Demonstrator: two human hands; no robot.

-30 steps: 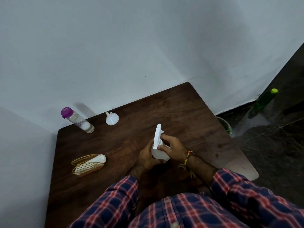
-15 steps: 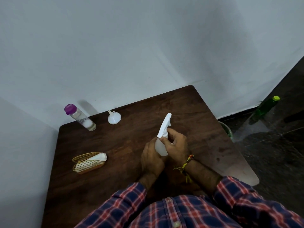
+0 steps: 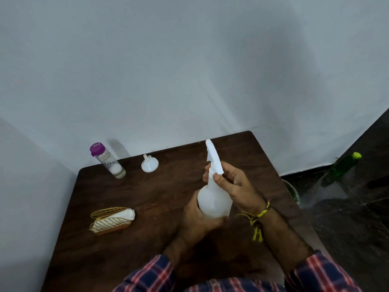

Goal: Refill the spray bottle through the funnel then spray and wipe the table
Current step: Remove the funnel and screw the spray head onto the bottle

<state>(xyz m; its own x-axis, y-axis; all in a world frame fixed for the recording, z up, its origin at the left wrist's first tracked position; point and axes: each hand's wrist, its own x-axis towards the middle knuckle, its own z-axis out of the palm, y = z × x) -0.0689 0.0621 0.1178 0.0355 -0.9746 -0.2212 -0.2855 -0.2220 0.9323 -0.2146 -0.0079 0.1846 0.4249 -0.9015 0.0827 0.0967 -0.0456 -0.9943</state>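
Dark wood desk (image 3: 130, 194) pushed into a pale-walled corner carries everything. Since a second ago the spray bottle (image 3: 213, 200) has been lifted off it and tilted, held above the middle: the left hand (image 3: 197, 220) is cupped round its base, the right hand (image 3: 235, 186) is pinching the neck under the trigger head (image 3: 213, 159). That suggests unscrewing is beginning. Funnel (image 3: 149, 164) and purple-capped bottle (image 3: 107, 161) wait at the far edge, the napkin holder (image 3: 111, 220) near the left edge.
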